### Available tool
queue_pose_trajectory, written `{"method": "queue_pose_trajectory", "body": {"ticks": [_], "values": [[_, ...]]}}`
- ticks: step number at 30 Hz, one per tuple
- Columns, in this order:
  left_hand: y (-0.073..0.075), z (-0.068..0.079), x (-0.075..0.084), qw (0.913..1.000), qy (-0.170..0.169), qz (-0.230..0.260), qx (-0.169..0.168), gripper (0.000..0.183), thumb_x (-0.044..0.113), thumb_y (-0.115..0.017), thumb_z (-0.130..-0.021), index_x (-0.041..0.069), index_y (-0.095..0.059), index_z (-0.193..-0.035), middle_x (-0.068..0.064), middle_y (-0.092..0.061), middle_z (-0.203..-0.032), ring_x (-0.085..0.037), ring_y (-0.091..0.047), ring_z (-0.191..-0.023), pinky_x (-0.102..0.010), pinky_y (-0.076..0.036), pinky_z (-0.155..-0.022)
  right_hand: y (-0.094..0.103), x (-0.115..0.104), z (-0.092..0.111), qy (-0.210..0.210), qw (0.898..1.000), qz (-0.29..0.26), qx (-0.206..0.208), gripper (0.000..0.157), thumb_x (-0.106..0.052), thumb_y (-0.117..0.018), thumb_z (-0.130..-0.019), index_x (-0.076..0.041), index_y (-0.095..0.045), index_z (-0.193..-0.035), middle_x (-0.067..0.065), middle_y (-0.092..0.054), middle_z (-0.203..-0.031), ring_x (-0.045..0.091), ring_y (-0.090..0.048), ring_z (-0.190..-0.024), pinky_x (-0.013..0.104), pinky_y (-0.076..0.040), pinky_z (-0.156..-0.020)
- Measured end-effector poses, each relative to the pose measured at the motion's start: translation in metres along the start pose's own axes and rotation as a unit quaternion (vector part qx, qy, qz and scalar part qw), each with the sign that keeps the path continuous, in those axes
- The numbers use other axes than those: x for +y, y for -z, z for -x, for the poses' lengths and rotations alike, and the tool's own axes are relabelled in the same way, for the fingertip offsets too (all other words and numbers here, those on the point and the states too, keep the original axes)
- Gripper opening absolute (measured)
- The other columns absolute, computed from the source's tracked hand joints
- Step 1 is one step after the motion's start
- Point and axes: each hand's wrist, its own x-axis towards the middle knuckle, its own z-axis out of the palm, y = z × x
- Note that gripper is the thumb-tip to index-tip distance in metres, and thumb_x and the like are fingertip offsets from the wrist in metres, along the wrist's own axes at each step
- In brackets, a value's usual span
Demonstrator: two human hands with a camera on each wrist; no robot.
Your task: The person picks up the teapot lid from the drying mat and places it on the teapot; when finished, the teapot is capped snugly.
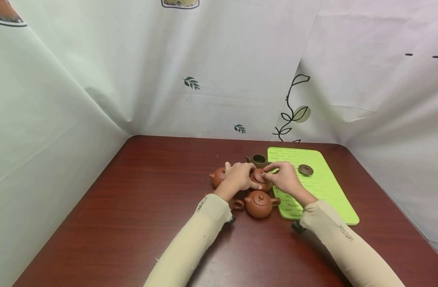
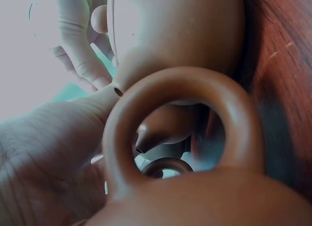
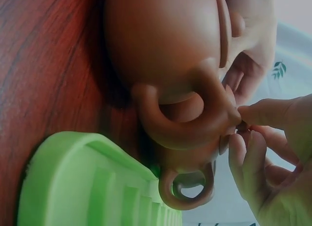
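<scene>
Several small clay teapots stand in a cluster on the table. My left hand (image 1: 238, 175) holds the reddish-brown middle teapot (image 1: 265, 185) by its side, thumb in front and fingers behind. At its lid (image 1: 258, 176), my right hand (image 1: 284, 177) pinches the small knob between thumb and fingertips. Nearest me sits a lidded reddish-brown teapot (image 1: 259, 207), its round handle (image 3: 170, 133) large in the right wrist view. Another teapot's handle (image 2: 239, 119) shows close in the left wrist view, its body partly hidden under my left forearm in the head view.
A dark brown lidless teapot (image 1: 259, 160) stands behind the cluster. On the right, a dark lid (image 1: 306, 170) lies on the ribbed green mat (image 1: 321, 195). One more reddish teapot (image 1: 217, 177) is left of my left hand. White curtains (image 1: 219, 103) surround the brown table (image 1: 150, 199).
</scene>
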Motion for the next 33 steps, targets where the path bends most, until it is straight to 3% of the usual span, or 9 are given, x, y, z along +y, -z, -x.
{"method": "queue_pose_trajectory", "body": {"ticks": [18,33], "values": [[0.0043,-0.0037,0.0048,0.9993,0.007,-0.034,-0.013,0.065,0.063,-0.079,-0.072,0.03,-0.064,-0.127,0.007,-0.067,-0.113,-0.02,-0.059,-0.108,-0.046,-0.03,-0.094,-0.004,0.0003,-0.0038,0.01,1.0,0.02,0.002,0.01,-0.009,-0.077,-0.086,-0.001,-0.077,-0.092,0.015,-0.073,-0.088,0.016,-0.066,-0.062,0.027,-0.044,-0.046],[0.0063,-0.008,0.0024,0.9986,-0.011,-0.045,-0.026,0.066,0.063,-0.079,-0.072,0.029,-0.064,-0.126,0.009,-0.067,-0.115,-0.018,-0.059,-0.104,-0.042,-0.031,-0.088,-0.0045,0.0017,-0.0032,0.03,0.999,0.021,0.008,0.01,-0.008,-0.077,-0.085,-0.002,-0.077,-0.093,0.014,-0.074,-0.088,0.015,-0.066,-0.063,0.028,-0.048,-0.05]]}}
